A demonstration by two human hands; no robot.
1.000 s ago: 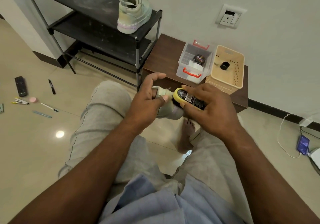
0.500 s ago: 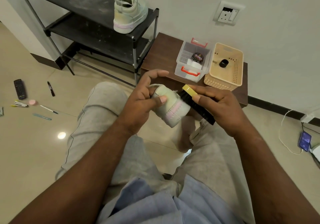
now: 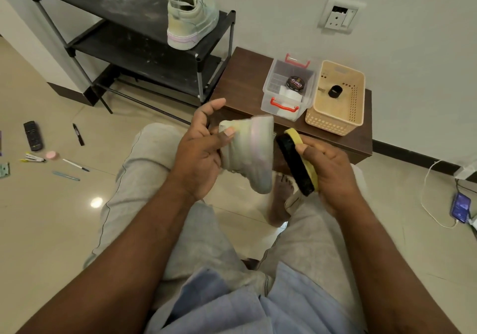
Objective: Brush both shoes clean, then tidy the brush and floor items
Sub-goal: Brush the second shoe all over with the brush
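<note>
Writing: the black tin (image 3: 296,83) in the clear box (image 3: 268,102) reads "Cherry"; nothing else is legible.
Left hand (image 3: 198,158): fingers curled round the held shoe (image 3: 250,153), thumb pressed on its upper, sole turned to the right.
Right hand (image 3: 333,171): fingers wrapped over the yellow back of the brush (image 3: 296,163), bristles facing the sole, just beside it; contact cannot be told.
Second shoe (image 3: 191,21): on the rack (image 3: 103,0), at the top shelf's front right corner.
Edges: the box and the basket (image 3: 333,122) sit at the front edge of the brown surface (image 3: 245,80).
Floor: remote (image 3: 33,135), marker (image 3: 78,134) and pens (image 3: 74,164) lie to the left; open tile lies between them and the knee.
</note>
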